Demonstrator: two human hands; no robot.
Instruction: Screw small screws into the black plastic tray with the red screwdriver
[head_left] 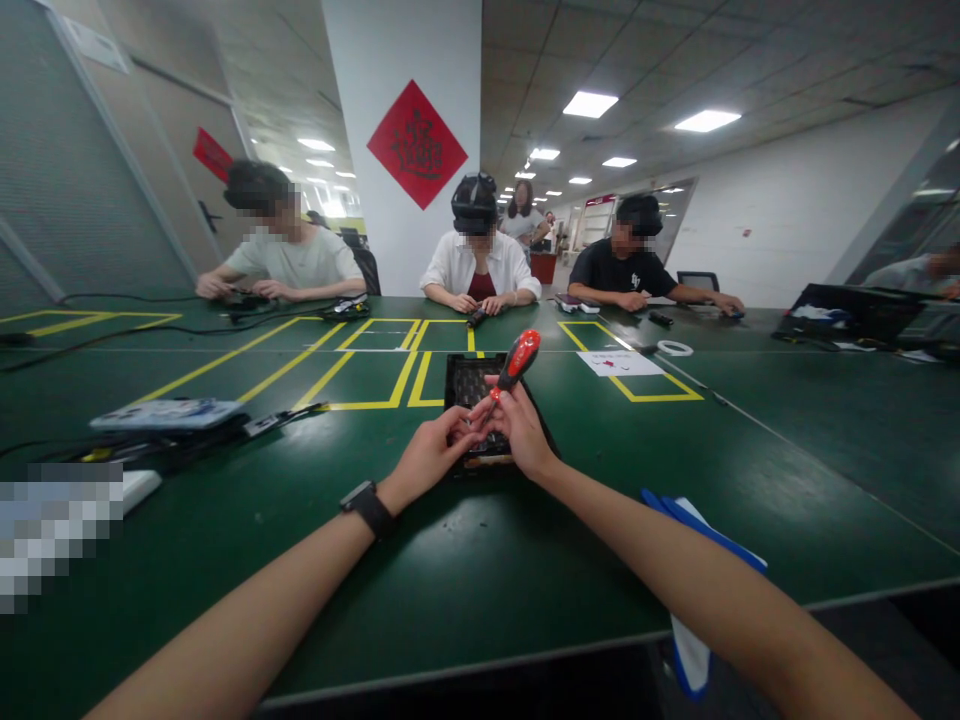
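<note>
A screwdriver (519, 360) with a red and black handle is in my right hand (525, 428), its handle slanting up to the right and its shaft pointing down toward my left hand. My left hand (442, 437), with a dark watch on the wrist, has its fingers pinched together near the screwdriver's lower end. What those fingers hold, if anything, is too small to make out. Beneath both hands lies an open black case (459, 375) with a patterned interior, partly hidden by my fingers.
Blue and white gloves (705, 530) lie at the right near edge. On the left are a light box (169, 413) and dark cables. A white sheet (619, 363) lies beyond the case. Several people sit across the green table (360, 590), which bears yellow tape outlines.
</note>
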